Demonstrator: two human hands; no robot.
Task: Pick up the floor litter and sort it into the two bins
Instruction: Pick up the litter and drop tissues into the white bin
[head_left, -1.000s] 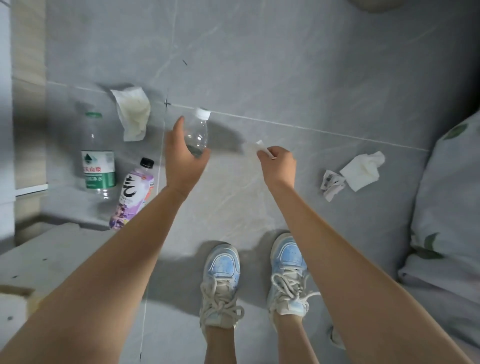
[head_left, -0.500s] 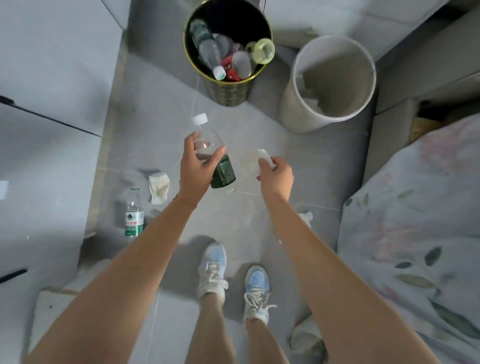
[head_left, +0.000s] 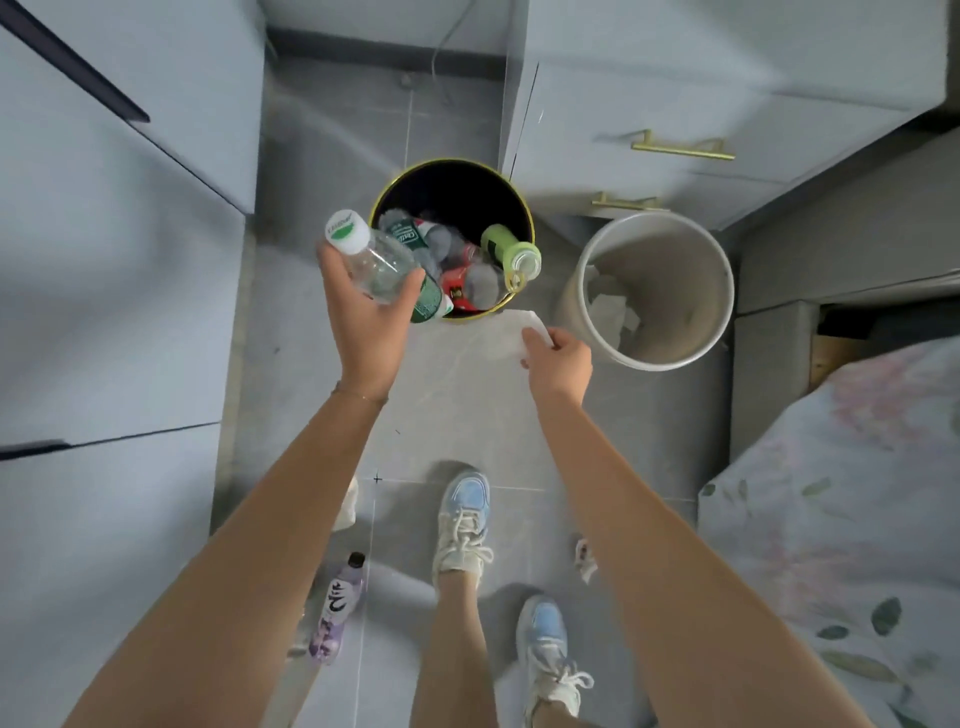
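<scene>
My left hand (head_left: 366, 322) grips a clear plastic bottle (head_left: 382, 265) with a white cap and green label, held over the near left rim of the black bin (head_left: 511, 202), which holds several bottles. My right hand (head_left: 558, 361) pinches a white tissue (head_left: 511, 332) just in front of the black bin and left of the beige bin (head_left: 722, 291), which has crumpled paper inside. A purple-labelled bottle (head_left: 335, 608) lies on the floor by my left forearm. A small crumpled wrapper (head_left: 586, 558) lies near my right forearm. White tissue (head_left: 347, 506) peeks out behind my left arm.
Grey cabinets (head_left: 104, 260) stand at left, and drawers with brass handles (head_left: 680, 148) at the back right. A floral bedspread (head_left: 841, 519) fills the right side. My feet in pale blue sneakers (head_left: 465, 519) stand on the grey tile floor.
I have stepped closer to the two bins. Both hands moved forward: the bottle now hangs at the black bin's rim, the tissue nearer the beige bin.
</scene>
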